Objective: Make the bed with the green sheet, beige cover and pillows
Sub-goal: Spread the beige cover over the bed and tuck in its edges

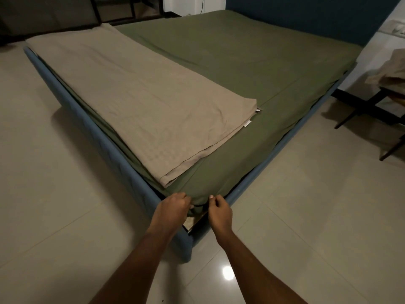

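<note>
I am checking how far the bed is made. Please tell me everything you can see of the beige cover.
The beige cover is soft, creased cloth, folded into a long flat strip of several layers, with a small white tag at one near corner. It lies on the green sheet along the left edge of the bed as seen. The left hand and right hand grip the sheet's corner, not the cover.

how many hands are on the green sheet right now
2. The left hand grips the green sheet at its near corner, on the left; the right hand pinches it just to the right.
</note>
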